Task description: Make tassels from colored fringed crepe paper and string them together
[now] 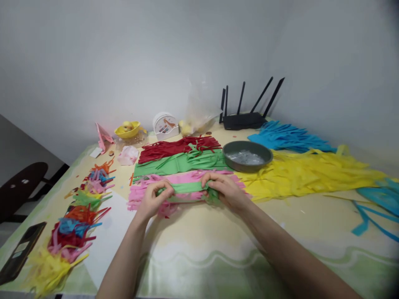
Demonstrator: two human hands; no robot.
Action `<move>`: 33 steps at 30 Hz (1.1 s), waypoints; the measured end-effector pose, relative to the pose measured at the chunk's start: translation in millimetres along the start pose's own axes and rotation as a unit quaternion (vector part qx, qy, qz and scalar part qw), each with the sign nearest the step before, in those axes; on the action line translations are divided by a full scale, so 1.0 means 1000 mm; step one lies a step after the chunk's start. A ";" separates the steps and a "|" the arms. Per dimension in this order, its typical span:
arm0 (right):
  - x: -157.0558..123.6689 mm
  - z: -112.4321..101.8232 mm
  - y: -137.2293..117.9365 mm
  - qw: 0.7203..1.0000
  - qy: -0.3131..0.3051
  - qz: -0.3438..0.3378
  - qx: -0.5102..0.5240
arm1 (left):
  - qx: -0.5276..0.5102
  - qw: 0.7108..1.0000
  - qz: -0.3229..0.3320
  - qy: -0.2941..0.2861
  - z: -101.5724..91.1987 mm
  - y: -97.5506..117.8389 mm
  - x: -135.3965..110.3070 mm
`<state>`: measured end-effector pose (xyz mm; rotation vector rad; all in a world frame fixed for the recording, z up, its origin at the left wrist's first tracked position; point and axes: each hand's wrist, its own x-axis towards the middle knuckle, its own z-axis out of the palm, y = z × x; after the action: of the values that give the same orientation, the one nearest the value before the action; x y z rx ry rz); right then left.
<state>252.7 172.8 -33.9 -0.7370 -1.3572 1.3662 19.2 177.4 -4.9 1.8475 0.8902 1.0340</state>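
Between my two hands a green fringed paper strip (pixel 188 188) is stretched level, just above a pink fringed paper sheet (pixel 149 178). My left hand (pixel 157 198) pinches its left end between thumb and fingers. At the other end my right hand (pixel 222 189) is closed on the strip, with loose green fringe hanging below the fingers. Behind the pink sheet lie a green fringed sheet (pixel 168 165) and a dark red one (pixel 171 149). Yellow fringed paper (pixel 311 174) spreads to the right of my right hand.
A grey round bowl (pixel 247 166) holding clear plastic sits behind my right hand. Finished-looking multicoloured tassels (pixel 77 224) line the left, near a phone (pixel 21 251). At the back stand a black router (pixel 245 121), a white holder (pixel 166 126) and a yellow dish (pixel 127 132). Blue fringe (pixel 289 137) lies right.
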 end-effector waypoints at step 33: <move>-0.014 0.004 -0.006 0.995 0.020 -0.051 -0.088 | -0.170 0.983 -0.060 0.029 0.014 -0.008 -0.011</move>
<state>254.3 157.8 -30.9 -0.7961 -1.4759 1.1567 25.7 167.1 -19.6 1.4691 0.7927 1.0938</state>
